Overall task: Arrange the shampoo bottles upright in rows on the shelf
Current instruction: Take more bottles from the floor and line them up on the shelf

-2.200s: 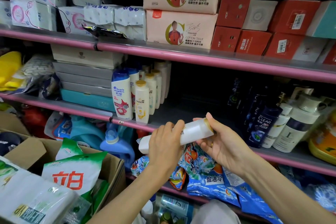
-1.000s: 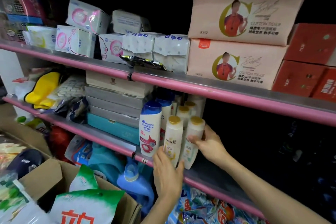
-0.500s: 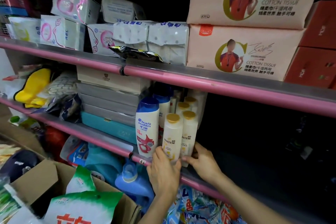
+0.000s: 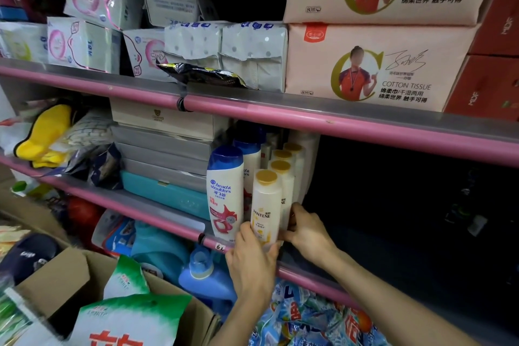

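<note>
The front Pantene bottle (image 4: 266, 205) stands upright between both hands, left hand (image 4: 252, 258) gripping its base, right hand (image 4: 304, 230) pinching the right side.

The bottle (image 4: 266, 205), held sideways in both hands two seconds back, now stands upright at the shelf (image 4: 309, 268) edge, fronting the gold-capped row. The left hand (image 4: 251, 258) has slid up to its base; the right hand (image 4: 304, 230) has dropped from the cap to its lower side.
</note>
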A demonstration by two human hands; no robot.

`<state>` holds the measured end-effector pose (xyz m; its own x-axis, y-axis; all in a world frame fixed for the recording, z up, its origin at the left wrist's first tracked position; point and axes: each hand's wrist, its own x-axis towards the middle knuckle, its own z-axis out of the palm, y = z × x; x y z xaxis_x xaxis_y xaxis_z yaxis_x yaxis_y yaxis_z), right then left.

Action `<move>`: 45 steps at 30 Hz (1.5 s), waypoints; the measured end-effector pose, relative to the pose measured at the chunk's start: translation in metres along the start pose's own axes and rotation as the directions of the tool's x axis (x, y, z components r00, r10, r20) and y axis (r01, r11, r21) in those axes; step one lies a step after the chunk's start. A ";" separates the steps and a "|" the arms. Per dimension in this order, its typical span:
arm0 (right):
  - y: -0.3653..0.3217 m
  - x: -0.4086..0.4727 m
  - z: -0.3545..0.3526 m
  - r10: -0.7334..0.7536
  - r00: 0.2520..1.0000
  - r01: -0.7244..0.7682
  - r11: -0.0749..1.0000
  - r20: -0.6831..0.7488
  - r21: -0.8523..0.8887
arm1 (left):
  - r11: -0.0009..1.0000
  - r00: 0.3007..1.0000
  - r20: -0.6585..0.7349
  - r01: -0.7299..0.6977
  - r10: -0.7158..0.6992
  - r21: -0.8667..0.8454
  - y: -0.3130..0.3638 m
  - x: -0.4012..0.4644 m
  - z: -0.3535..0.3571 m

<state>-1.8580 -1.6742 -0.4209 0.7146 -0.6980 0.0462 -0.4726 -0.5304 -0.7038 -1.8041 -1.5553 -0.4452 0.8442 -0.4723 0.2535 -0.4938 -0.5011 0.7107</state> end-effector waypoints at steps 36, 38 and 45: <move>-0.059 0.067 -0.097 -0.288 0.957 0.263 0.917 -0.040 -0.301 | 0.985 0.952 -0.256 0.155 -0.170 -0.079 0.008 0.011 0.049; -0.059 0.070 -0.096 -0.282 0.958 0.255 0.918 -0.048 -0.303 | 0.985 0.950 -0.264 0.152 -0.168 -0.079 0.008 0.011 0.050; -0.058 0.078 -0.096 -0.279 0.956 0.236 0.915 -0.092 -0.328 | 0.985 0.948 -0.270 0.155 -0.169 -0.072 0.009 0.010 0.049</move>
<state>-1.8246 -1.7437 -0.3085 0.7676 -0.5633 0.3056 -0.4332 -0.8075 -0.4003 -1.8106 -1.5998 -0.4683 0.9399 -0.1671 0.2977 -0.3407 -0.5143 0.7870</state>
